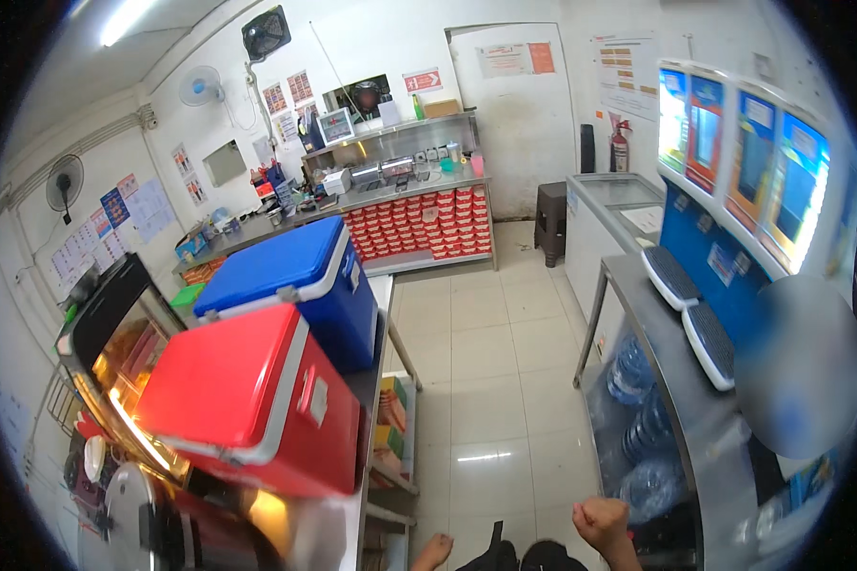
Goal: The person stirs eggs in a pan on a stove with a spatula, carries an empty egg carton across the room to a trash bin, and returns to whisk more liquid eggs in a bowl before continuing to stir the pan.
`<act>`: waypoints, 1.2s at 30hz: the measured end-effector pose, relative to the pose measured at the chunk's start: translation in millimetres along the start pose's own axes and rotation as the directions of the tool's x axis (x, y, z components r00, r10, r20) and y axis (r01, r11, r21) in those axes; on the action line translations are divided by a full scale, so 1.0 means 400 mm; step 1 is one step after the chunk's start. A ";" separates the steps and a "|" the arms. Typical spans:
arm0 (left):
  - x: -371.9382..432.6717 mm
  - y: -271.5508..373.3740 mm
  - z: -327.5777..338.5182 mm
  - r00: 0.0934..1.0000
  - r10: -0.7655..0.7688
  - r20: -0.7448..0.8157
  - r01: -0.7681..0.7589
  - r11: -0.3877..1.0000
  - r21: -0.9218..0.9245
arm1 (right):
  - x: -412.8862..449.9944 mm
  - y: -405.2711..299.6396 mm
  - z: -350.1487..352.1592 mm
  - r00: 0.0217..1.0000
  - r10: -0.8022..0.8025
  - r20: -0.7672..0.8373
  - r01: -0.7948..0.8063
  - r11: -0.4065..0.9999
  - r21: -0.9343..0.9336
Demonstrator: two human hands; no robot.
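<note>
My right hand [600,522] is closed in a fist at the bottom right of centre, in front of the shelf with large plastic water bottles [630,371]. Down at the bottom edge, my left hand [438,548] looks curled, small in view, beside the lower shelf of the left table; nothing shows in it. Between the hands are the tips of dark shoes [546,555]. On the left table stand a red cooler box [221,378] and, behind it, a blue cooler box [278,275], both with lids closed.
A tiled floor aisle [482,400] runs between the left table and a steel table [685,428] under a drink dispenser [743,157]. A chest freezer [593,228] and dark plastic stools [550,221] stand farther back. Stacked red boxes [414,232] fill the far counter. A lit food warmer [125,357] is at left.
</note>
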State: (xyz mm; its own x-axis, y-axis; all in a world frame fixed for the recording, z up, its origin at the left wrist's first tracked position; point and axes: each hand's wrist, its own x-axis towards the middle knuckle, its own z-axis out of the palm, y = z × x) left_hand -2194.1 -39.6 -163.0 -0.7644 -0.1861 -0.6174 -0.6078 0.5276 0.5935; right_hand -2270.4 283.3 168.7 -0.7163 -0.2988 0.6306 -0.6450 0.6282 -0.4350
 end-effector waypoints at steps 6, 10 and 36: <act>0.397 0.770 -0.319 0.893 0.445 0.070 -0.450 0.889 0.083 | 0.300 0.416 0.156 0.951 0.289 -0.114 -0.302 0.945 -0.123; 0.716 0.937 -0.433 0.881 0.473 0.003 -0.471 0.878 -0.091 | 0.589 0.682 0.319 0.940 0.321 -0.118 -0.341 0.907 -0.248; 2.168 1.594 -1.504 0.991 0.108 -0.081 -0.133 0.687 -0.715 | 2.451 1.314 1.717 0.900 -0.275 0.339 0.162 0.931 0.326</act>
State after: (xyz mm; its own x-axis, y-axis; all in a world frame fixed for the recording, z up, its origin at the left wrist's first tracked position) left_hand -3374.1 -363.2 -9.4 -0.8403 -0.1943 -0.5061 -0.4697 -0.2052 0.8586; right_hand -3494.7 -172.7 116.8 -0.5569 -0.6852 0.4694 -0.8037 0.3021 -0.5126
